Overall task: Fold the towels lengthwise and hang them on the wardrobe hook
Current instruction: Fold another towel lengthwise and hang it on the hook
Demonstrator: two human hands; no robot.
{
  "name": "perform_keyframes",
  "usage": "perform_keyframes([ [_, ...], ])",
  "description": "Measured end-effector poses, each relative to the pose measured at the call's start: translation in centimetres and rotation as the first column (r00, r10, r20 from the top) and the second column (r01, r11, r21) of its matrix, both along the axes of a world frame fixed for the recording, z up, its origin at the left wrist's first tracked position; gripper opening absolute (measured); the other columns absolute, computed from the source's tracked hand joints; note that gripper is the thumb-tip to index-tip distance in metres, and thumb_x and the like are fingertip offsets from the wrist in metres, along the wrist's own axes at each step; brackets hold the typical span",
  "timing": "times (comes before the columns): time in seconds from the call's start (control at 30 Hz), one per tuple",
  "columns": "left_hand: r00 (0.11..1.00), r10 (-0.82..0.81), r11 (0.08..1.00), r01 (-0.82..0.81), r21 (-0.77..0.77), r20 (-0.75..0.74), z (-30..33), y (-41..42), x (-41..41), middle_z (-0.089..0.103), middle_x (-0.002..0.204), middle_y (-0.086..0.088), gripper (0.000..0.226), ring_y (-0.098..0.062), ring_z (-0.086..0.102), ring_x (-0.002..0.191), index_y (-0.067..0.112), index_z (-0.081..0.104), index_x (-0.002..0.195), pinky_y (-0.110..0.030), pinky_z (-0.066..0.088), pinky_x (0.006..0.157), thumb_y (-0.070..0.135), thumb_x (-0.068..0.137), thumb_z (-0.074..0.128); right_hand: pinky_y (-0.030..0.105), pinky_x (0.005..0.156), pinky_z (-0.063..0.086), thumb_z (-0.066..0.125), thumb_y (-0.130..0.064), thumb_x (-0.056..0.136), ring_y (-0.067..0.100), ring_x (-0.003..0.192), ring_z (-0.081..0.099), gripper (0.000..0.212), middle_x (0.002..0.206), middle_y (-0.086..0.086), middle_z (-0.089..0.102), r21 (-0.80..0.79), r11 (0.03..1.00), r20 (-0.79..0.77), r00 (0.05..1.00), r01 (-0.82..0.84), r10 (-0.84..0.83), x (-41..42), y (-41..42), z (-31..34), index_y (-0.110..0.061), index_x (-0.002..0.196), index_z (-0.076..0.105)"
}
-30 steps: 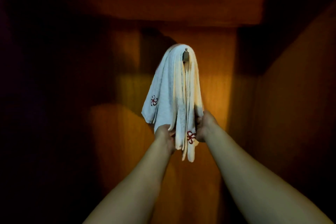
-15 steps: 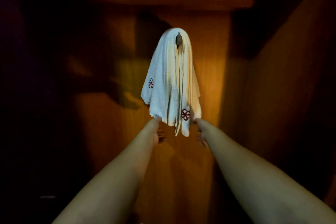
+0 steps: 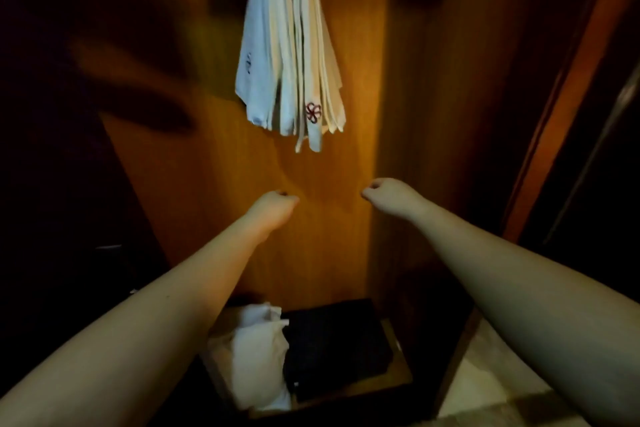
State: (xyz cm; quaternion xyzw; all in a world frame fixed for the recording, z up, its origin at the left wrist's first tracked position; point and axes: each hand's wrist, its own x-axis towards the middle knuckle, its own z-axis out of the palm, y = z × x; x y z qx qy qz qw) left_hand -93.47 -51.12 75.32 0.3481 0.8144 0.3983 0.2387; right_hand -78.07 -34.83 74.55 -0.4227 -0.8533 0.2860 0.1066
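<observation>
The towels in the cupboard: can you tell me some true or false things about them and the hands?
1. The hanging towels hang from the top of the wooden back wall. True.
2. The left hand grips them. False: it holds nothing, below them.
3. The right hand touches them. False: it is apart, lower down.
4. A red flower mark shows near their bottom. True.
5. More white cloth lies down below. True.
</observation>
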Motion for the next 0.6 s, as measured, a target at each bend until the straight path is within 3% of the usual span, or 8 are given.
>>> perform_keyframes([
  [0.07, 0.99, -0.114, 0.99, 0.105, -0.093, -0.087, -2.0, -1.2, 1.4, 0.047, 0.081, 0.009, 0.049, -0.003, 0.042, 0.064, 0.012, 0.039, 0.149, -0.02, 0.033, 0.057, 0.029, 0.103, 0.048, 0.038, 0.101, 0.046, 0.044, -0.041, 0.103, 0.024, 0.123, 0.055, 0.047, 0.138, 0.008, 0.057, 0.016, 0.996, 0.076, 0.994, -0.083, 0.082, 2.8, -2.5, -1.6, -0.014, 0.141, 0.053],
  [0.13, 0.955, -0.264, 0.951, 0.234, -0.203, -0.137, -4.4, -2.5, 3.1, 0.06, 0.105, 0.005, 0.055, -0.004, 0.052, 0.074, 0.02, 0.032, 0.153, -0.021, 0.039, 0.064, 0.039, 0.103, 0.047, 0.038, 0.107, 0.041, 0.044, -0.046, 0.102, 0.022, 0.132, 0.049, 0.051, 0.147, 0.005, 0.049, -0.002, 0.991, 0.127, 0.982, -0.137, 0.136, 5.8, -5.1, -4.0, -0.018, 0.145, 0.048],
  [0.2, 0.901, -0.392, 0.897, 0.33, -0.296, -0.185, -7.1, -3.7, 4.8, 0.052, 0.143, -0.004, 0.056, -0.015, 0.058, 0.113, 0.022, 0.033, 0.153, -0.025, 0.041, 0.084, 0.044, 0.103, 0.044, 0.037, 0.111, 0.038, 0.047, -0.051, 0.1, 0.02, 0.137, 0.044, 0.056, 0.153, 0.001, 0.043, -0.012, 0.993, 0.162, 0.98, -0.114, 0.115, 8.6, -7.8, -7.1, -0.021, 0.147, 0.045],
  [0.23, 0.872, -0.445, 0.871, 0.369, -0.325, -0.202, -8.4, -4.3, 5.6, 0.042, 0.152, -0.004, 0.057, -0.019, 0.048, 0.131, 0.021, 0.033, 0.153, -0.027, 0.038, 0.096, 0.045, 0.103, 0.044, 0.037, 0.112, 0.037, 0.049, -0.051, 0.099, 0.019, 0.138, 0.043, 0.057, 0.154, 0.0, 0.041, -0.013, 0.995, 0.173, 0.98, -0.097, 0.098, 9.9, -9.1, -8.5, -0.022, 0.148, 0.044],
  [0.3, 0.806, -0.547, 0.807, 0.437, -0.397, -0.227, -11.3, -5.6, 7.2, 0.033, 0.159, -0.003, 0.059, -0.021, 0.033, 0.144, 0.02, 0.033, 0.153, -0.033, 0.03, 0.113, 0.047, 0.102, 0.045, 0.035, 0.113, 0.038, 0.051, -0.05, 0.098, 0.018, 0.137, 0.043, 0.057, 0.153, -0.002, 0.041, -0.029, 0.998, 0.197, 0.978, -0.063, 0.068, 12.5, -12.1, -11.3, -0.022, 0.148, 0.044],
  [0.37, 0.731, -0.634, 0.743, 0.487, -0.458, -0.253, -14.4, -7.1, 8.7, 0.031, 0.16, -0.001, 0.061, -0.021, 0.03, 0.146, 0.02, 0.035, 0.152, -0.038, 0.028, 0.118, 0.051, 0.1, 0.047, 0.033, 0.112, 0.038, 0.053, -0.049, 0.098, 0.017, 0.136, 0.044, 0.058, 0.152, -0.002, 0.042, -0.049, 0.998, 0.217, 0.975, -0.025, 0.035, 15.4, -15.2, -14.0, -0.021, 0.148, 0.044],
  [0.6, 0.477, -0.864, 0.472, 0.649, -0.596, -0.165, -21.9, -10.0, 16.2, 0.034, 0.158, -0.003, 0.062, -0.022, 0.03, 0.145, 0.02, 0.037, 0.151, -0.037, 0.025, 0.117, 0.052, 0.098, 0.047, 0.03, 0.106, 0.036, 0.057, -0.041, 0.096, 0.021, 0.133, 0.046, 0.057, 0.146, 0.004, 0.049, -0.001, 0.99, 0.302, 0.944, 0.141, -0.134, 26.0, -24.7, -23.3, -0.015, 0.145, 0.046],
])
